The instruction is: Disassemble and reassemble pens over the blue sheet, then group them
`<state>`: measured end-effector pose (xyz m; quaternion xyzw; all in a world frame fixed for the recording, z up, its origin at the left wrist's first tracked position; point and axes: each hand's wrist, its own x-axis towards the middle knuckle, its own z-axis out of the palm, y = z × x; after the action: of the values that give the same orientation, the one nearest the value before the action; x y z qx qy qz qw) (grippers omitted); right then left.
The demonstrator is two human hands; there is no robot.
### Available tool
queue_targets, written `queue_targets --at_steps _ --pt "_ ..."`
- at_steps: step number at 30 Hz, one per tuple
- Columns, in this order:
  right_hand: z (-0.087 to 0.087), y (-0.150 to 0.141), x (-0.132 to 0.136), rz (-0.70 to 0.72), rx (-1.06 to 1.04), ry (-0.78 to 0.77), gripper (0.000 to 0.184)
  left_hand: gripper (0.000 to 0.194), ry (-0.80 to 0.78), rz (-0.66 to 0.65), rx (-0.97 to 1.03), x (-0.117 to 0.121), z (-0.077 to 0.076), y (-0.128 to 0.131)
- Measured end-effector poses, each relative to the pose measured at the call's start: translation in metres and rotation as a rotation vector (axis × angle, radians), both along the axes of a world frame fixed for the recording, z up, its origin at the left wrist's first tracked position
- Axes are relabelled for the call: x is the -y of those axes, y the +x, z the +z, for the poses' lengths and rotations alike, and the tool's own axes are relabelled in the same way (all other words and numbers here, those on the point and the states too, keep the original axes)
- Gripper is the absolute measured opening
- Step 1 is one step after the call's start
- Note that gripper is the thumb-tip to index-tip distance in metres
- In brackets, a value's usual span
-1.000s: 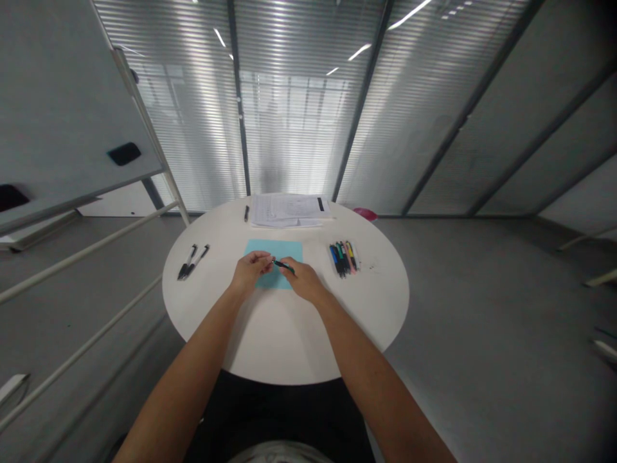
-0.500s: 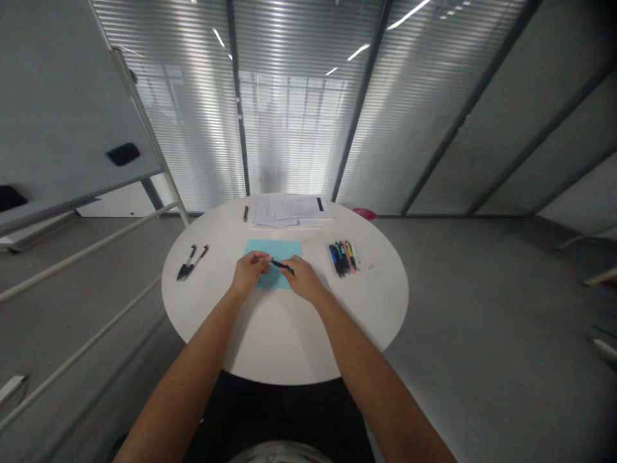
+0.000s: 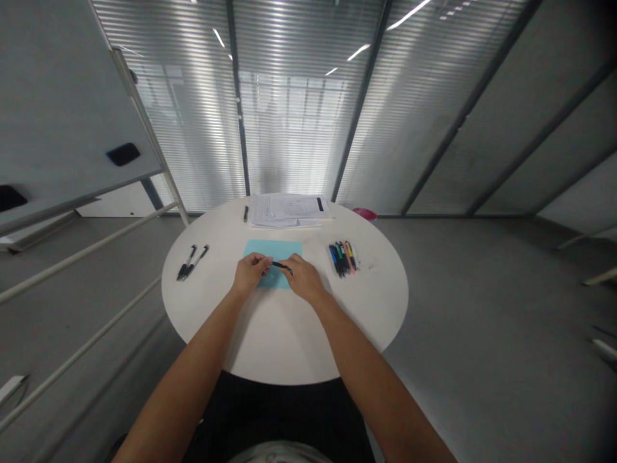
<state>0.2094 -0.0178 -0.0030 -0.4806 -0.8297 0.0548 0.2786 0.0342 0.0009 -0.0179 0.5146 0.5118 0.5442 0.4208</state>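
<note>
Both my hands meet over a light blue sheet point(image 3: 273, 249) in the middle of a round white table point(image 3: 284, 334). My right hand point(image 3: 303, 281) grips a dark pen point(image 3: 280, 265) that points left. My left hand point(image 3: 249, 272) is closed in a pinch at the pen's left tip; what its fingers hold there is too small to make out.
Two black pens point(image 3: 191, 260) lie at the table's left. A row of several coloured pens point(image 3: 343, 256) lies at the right. A stack of white papers point(image 3: 289, 209) and a dark pen point(image 3: 246, 213) sit at the far edge. A whiteboard stand point(image 3: 72, 128) rises at the left.
My right hand and the pen have shifted slightly toward the left hand, closing the gap between them. Nothing else on the table has moved.
</note>
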Motion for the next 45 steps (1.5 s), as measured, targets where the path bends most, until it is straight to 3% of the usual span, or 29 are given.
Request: queue_targets --at_steps 9,16,24,36,45 --pt "0.008 -0.003 0.005 -0.014 0.068 0.005 0.029 0.039 0.009 0.009 0.000 0.003 0.003 -0.001" --pt "0.005 -0.001 0.003 -0.004 0.060 0.057 0.028 0.036 -0.027 -0.080 0.099 0.005 0.006 0.001" --pt "-0.001 0.001 -0.002 0.052 -0.012 0.003 0.030 0.029 0.006 -0.096 0.073 0.006 0.005 -0.001" --pt "0.004 0.000 0.000 0.140 -0.228 -0.057 0.030 0.044 -0.106 -0.239 0.442 0.013 0.020 0.001" --pt "-0.002 -0.002 -0.002 0.184 -0.372 -0.115 0.031 0.039 -0.128 -0.250 0.457 0.015 0.024 0.002"
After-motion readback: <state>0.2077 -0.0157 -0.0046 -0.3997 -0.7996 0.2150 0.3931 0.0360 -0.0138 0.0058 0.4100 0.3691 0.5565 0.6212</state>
